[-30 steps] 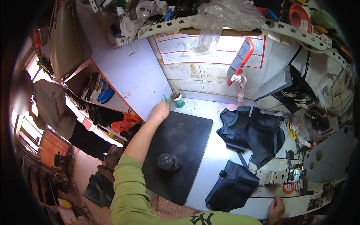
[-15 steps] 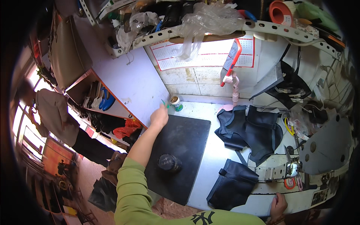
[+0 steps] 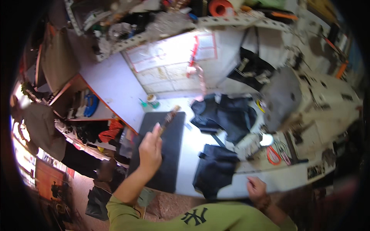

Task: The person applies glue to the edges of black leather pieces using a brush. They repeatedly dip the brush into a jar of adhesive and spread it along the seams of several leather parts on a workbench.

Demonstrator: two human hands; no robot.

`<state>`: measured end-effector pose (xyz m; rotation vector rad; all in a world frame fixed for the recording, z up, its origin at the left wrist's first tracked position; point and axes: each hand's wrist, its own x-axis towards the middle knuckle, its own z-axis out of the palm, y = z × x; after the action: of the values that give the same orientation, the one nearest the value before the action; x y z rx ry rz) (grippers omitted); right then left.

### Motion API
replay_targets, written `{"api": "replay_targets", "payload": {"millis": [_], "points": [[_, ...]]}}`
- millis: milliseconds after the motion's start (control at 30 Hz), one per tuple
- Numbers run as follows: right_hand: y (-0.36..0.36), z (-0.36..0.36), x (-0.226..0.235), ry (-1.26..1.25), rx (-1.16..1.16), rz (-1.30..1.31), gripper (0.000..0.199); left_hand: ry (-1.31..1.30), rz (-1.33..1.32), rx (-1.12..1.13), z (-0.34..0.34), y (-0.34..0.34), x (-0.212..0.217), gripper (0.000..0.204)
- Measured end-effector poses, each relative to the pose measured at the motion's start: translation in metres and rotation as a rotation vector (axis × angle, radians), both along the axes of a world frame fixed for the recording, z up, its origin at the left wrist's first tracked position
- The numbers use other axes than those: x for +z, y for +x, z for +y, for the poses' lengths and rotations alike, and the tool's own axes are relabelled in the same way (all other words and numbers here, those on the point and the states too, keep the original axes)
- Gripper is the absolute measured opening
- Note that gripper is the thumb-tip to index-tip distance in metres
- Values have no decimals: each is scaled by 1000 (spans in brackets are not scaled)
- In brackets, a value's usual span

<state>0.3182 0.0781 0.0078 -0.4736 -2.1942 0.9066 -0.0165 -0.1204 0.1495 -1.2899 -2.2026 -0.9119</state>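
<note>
The left hand (image 3: 150, 148) is raised above the black mat (image 3: 163, 150) with its fingers closed around the handle of a small brush (image 3: 169, 116), whose tip points up and away toward the little pot (image 3: 153, 101) standing near the wall at the back of the white table (image 3: 192, 161). The right hand (image 3: 256, 189) lies near the front edge of the table, just right of a dark fabric piece (image 3: 214, 171); it seems to lie flat and holds nothing visible, though the blur keeps me from telling how wide the fingers are spread. A larger heap of dark fabric (image 3: 227, 115) sits further back, close to the grey sewing machine (image 3: 285, 98), and red-handled scissors (image 3: 273, 154) lie to the right of the smaller piece. The main risk, as I judge it, is drips: if the brush is loaded, it is held in the air above the mat, so a quick swing could flick whatever it carries onto the mat or the fabric beside it. The pot is small and stands close to the table's left edge, so a careless reach could knock it over.
</note>
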Motion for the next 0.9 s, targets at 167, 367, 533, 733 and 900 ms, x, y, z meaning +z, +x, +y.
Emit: {"api": "replay_targets", "payload": {"millis": [167,367,533,733,900], "points": [[-4,-31,28,-487,297,12,25,-9,-280,-336,46,170,-64,50],[67,-36,17,-925,-14,187,27,-44,-304,-683,111,286,-109,51],[129,-21,10,-952,-379,619,20,-245,-262,-1001,138,345,-119,59],[290,53,53,-521,-932,613,18,10,-164,-1028,143,294,-74,33],[410,100,79,22,-1024,593,18,405,102,-746,127,211,32,36]]}}
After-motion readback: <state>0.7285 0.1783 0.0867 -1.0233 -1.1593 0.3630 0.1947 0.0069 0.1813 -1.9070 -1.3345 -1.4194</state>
